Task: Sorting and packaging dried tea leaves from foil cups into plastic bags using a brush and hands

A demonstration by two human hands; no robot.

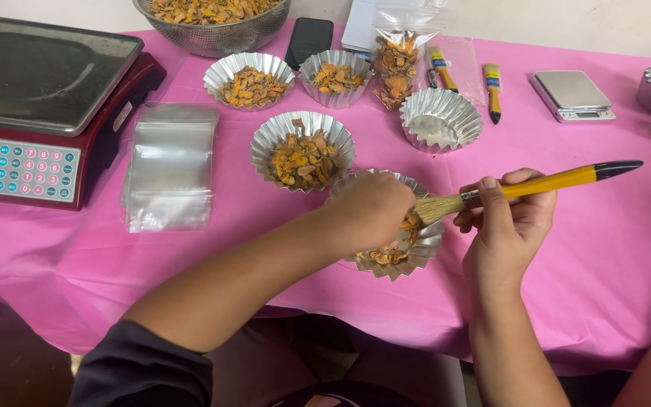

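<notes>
My right hand [508, 218] grips a yellow-handled brush [544, 181] with a black tip, its pale bristles pointing left into a fluted foil cup [423, 252]. That cup holds orange-brown dried pieces. My left hand [371, 207] is closed over the cup, fingers down among the pieces; what it grips is hidden. Just behind stands a second foil cup [265, 139] full of the same dried pieces.
A red weighing scale [39, 105] sits at far left, a stack of clear bags [167, 169] beside it. Behind: two filled cups [227, 69], an empty cup [440, 117], a metal colander [220, 34], a phone [309, 39], a filled bag [395, 68], two more brushes, a small scale [571, 94].
</notes>
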